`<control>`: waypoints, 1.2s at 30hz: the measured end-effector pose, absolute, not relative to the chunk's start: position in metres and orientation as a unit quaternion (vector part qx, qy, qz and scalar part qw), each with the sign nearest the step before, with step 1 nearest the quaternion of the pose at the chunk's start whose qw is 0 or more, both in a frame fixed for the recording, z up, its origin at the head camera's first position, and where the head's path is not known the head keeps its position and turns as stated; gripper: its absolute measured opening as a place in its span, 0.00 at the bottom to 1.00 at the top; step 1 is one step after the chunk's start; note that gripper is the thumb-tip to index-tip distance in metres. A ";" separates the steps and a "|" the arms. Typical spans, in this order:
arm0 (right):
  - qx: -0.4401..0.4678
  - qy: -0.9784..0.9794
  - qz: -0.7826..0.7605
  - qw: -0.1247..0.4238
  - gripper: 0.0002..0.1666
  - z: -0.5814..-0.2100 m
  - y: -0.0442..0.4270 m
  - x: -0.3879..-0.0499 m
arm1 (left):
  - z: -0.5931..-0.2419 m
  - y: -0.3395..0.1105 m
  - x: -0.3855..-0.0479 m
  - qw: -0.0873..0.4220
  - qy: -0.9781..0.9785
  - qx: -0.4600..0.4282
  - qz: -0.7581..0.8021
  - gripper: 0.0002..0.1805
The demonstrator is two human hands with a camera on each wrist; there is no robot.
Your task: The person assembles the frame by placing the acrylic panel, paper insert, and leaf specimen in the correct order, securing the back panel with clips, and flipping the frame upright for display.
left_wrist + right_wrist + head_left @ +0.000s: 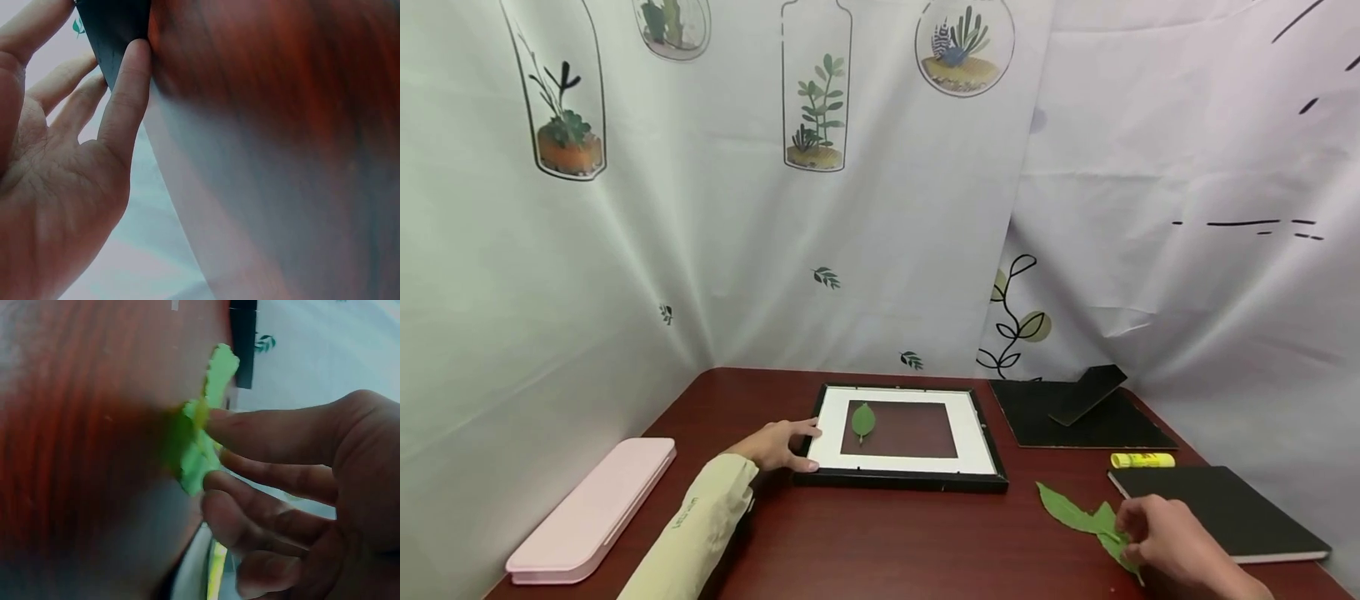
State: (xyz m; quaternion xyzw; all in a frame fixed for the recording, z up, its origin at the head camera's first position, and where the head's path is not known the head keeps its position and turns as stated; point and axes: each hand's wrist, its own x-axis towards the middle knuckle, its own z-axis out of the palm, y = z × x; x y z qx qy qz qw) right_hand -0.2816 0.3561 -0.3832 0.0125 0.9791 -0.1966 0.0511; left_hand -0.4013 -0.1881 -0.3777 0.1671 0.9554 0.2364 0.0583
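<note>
Reddish-brown tabletop; left hand, fingers spread, touches the picture frame at its nine o'clock; right hand pinches a leafy sprig, frame's four o'clock; a light stem grip should avoid creases.

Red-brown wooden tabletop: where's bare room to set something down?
Bare: front centre, between the cream sleeve, black rectangular frame and green pointed leaves; back left, between the frame and pale printed cloth wall. Crowded: right side, with the flat black board, yellow glue stick and black hardback book.
</note>
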 end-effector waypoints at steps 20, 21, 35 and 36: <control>-0.056 0.976 -0.202 -0.056 0.08 -0.369 0.329 -0.282 | -0.378 -0.188 -0.403 0.058 0.954 0.172 0.240 0.34; -0.066 0.974 -0.205 -0.070 0.08 -0.367 0.325 -0.281 | -0.379 -0.189 -0.403 0.058 0.954 0.172 0.241 0.34; -0.108 0.929 -0.303 -0.183 0.12 -0.362 0.236 -0.302 | -0.382 -0.190 -0.406 0.055 0.951 0.180 0.245 0.35; -0.102 0.925 -0.316 -0.183 0.13 -0.364 0.227 -0.307 | -0.382 -0.191 -0.406 0.054 0.951 0.180 0.245 0.35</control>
